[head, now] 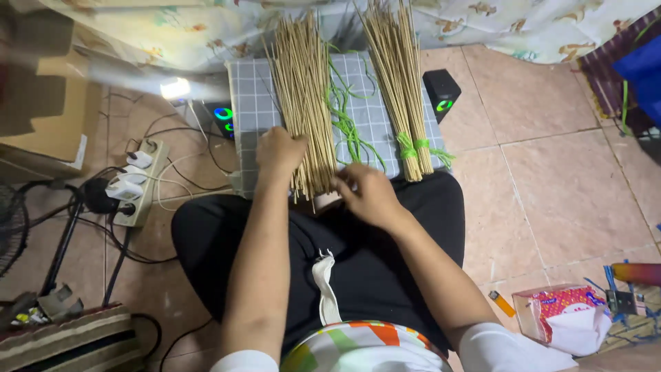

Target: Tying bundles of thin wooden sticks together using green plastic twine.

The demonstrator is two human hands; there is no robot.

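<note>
While I look down from the head camera, the loose stick bundle (303, 103) serves as my landmark; its long axis runs away from me, near ends overhanging the front edge of the grey checked worktop (244, 96).

Far left of the bundle: cardboard box (41, 96), fan and stand, power strip (134, 182) with plugs and tangled cables on the tiled floor.
Just left of the bundle: a small speaker with green light (222, 117) beside the worktop.
At the bundle's near left edge: my left hand (279, 151), curled and pressing against the sticks, touching them; whether it grips any I cannot tell.
At the bundle's near right end: my right hand (368, 193), fingers bent toward the stick tips, apparently pinching a few. Both hands are about equally near; the sticks lie straight ahead of them.
Right of the bundle: loose green ties (344, 117), then a tied stick bundle (403, 96) lying parallel, bound with green near its end.
Further right: a second speaker (441, 93).
Far right, nearer me: an orange lighter (502, 303) and a tissue box (564, 317).
Nothing stands between hands and sticks.
</note>
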